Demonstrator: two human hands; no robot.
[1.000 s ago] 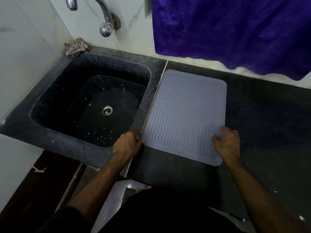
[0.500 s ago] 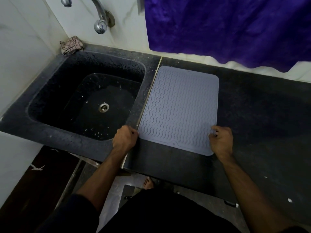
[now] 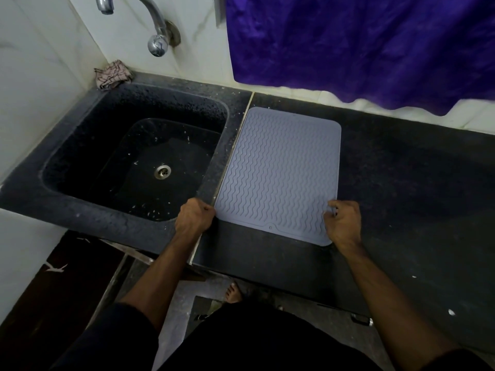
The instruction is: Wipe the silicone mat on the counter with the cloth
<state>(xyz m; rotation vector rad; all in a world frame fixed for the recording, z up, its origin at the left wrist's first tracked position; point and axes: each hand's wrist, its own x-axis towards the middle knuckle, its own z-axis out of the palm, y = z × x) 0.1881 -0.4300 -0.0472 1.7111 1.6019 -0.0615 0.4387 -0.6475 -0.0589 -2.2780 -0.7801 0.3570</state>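
Note:
A grey silicone mat [image 3: 281, 172] with wavy ridges lies flat on the dark counter [image 3: 407, 183], just right of the sink. My left hand [image 3: 194, 215] grips the mat's near left corner with curled fingers. My right hand [image 3: 341, 222] pinches the near right corner. A small checked cloth [image 3: 112, 74] lies crumpled on the counter's back left corner, behind the sink, away from both hands.
A black sink [image 3: 134, 162] with a metal drain fills the left side, under a chrome tap [image 3: 155, 36]. A purple curtain [image 3: 361, 46] hangs over the back wall. White specks dot the counter at right. My bare foot [image 3: 234, 293] shows below the counter edge.
Both hands have stayed on the mat's near corners. The mat sits slightly further back from the counter's front edge and straighter along the sink seam; the view has shifted a little.

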